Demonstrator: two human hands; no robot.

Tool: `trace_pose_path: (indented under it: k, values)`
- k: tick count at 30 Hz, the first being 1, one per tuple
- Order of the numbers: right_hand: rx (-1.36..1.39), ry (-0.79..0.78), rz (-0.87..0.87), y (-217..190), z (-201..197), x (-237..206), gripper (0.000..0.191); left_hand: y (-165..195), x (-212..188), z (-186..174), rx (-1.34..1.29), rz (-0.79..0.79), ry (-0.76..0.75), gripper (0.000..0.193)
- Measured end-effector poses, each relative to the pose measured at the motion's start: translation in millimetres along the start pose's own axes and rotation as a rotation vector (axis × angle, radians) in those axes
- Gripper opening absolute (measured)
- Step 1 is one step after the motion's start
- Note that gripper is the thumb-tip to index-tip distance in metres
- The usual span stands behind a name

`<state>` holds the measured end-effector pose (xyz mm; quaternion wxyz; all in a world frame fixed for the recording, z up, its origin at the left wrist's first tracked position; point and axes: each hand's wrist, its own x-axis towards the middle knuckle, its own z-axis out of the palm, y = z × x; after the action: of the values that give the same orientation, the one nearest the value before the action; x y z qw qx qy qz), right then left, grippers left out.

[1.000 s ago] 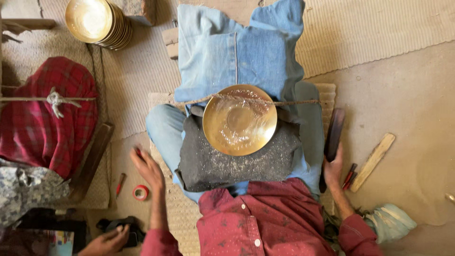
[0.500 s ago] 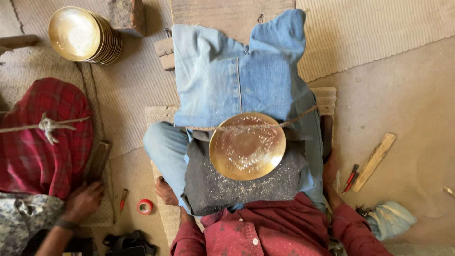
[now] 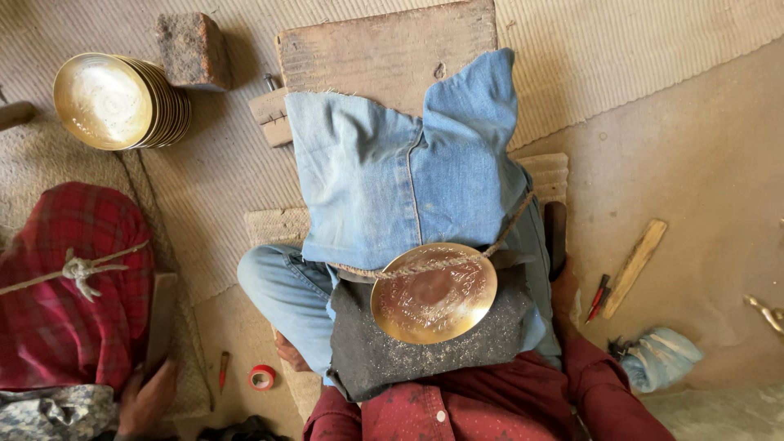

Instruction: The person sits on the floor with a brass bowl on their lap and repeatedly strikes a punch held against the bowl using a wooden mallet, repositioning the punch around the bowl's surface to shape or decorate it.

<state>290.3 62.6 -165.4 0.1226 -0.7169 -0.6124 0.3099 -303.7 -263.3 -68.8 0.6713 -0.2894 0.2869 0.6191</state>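
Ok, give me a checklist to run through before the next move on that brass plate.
1. Brass plate lying flat on the dark cloth over the lap: ok.
2. Cord running across the plate's upper edge: ok.
3. Right hand gripping the dark tool beside the thigh: cannot tell, hand mostly hidden.
4. Left hand free: cannot tell, only part shows by the knee.
5. Red-handled tools on the floor at the right side: ok.
6. Another person's hand away from the plate: ok.

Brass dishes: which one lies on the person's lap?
The single brass dish on the dark cloth over the knees, with a rope across it. The others form a stack top left on the mat.
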Motion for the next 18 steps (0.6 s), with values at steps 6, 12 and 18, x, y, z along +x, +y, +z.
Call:
trace_pose_path:
  k: [6, 12, 18]
  values:
    - [-0.022, 0.015, -0.024, 8, 1, 0, 0.051, -10, -6, 0, -0.035, 0.296, 0.115, 0.062]
    - [-0.021, 0.034, -0.075, 17, 1, 0, 0.051, -159, 102, 2, 0.284, 0.853, 0.817, 0.052]
    - [0.016, 0.076, -0.191, 15, -1, 2, 0.051, -222, 150, 16, 0.626, 0.985, 1.154, 0.042]
